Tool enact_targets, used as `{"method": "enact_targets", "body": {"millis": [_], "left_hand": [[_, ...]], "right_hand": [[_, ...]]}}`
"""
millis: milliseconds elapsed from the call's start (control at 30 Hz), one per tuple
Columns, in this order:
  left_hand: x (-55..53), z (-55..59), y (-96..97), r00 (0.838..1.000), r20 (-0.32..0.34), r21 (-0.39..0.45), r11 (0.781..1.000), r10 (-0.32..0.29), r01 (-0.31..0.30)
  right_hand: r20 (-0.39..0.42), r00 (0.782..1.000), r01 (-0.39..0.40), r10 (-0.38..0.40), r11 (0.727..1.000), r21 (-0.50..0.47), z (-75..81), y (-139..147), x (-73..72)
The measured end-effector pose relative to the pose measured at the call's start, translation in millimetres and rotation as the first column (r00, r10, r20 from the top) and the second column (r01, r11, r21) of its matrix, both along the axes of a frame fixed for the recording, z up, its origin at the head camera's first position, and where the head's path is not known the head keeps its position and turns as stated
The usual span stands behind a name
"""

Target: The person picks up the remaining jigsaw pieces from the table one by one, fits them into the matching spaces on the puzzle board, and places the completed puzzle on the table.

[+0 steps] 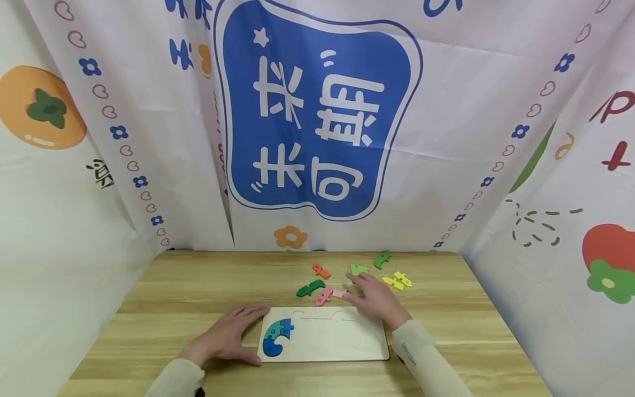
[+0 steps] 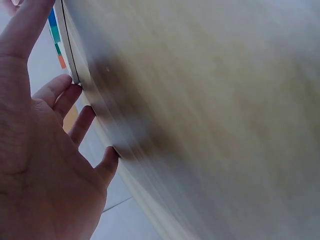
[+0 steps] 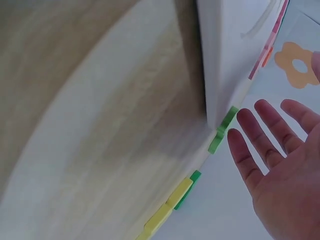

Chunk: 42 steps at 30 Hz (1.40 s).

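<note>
Left hand (image 1: 227,334), fingers spread, touched one board (image 1: 337,343); two yellow pieces (image 1: 393,283) lay near right hand's (image 1: 375,298) spread fingers.

The pale, rectangular puzzle board (image 1: 342,342) lies flat, its nine o'clock end touched by the left hand (image 1: 225,335). Joined blue-and-teal pieces (image 1: 273,346) form a curl at that end. Loose beyond the board lie pink pieces (image 1: 324,296) and an orange piece (image 1: 321,271) at twelve o'clock, yellow pieces (image 1: 393,283) at two, and a light green piece (image 1: 358,269) at one, near the right hand's (image 1: 375,299) fingertips.
</note>
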<state>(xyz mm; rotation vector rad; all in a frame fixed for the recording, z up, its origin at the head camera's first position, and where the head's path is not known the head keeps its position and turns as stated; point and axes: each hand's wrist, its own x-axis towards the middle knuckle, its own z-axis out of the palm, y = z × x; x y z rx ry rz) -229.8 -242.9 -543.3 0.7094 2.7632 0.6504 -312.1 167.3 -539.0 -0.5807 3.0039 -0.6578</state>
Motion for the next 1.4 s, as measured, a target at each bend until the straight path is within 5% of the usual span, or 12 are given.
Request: {"method": "enact_targets", "body": {"millis": [500, 1400], "left_hand": [[-2.2, 2.4, 2.4, 1.000, -0.007, -0.015, 1.000, -0.011, 0.011], [-0.8, 2.0, 1.8, 1.000, -0.006, -0.019, 1.000, 0.002, -0.002]], "right_hand": [[0.058, 0.997, -0.044, 0.044, 0.999, -0.004, -4.4, -8.3, -15.6], [0.060, 0.991, -0.115, 0.116, 0.993, -0.014, -11.0, -10.4, -20.7]]}}
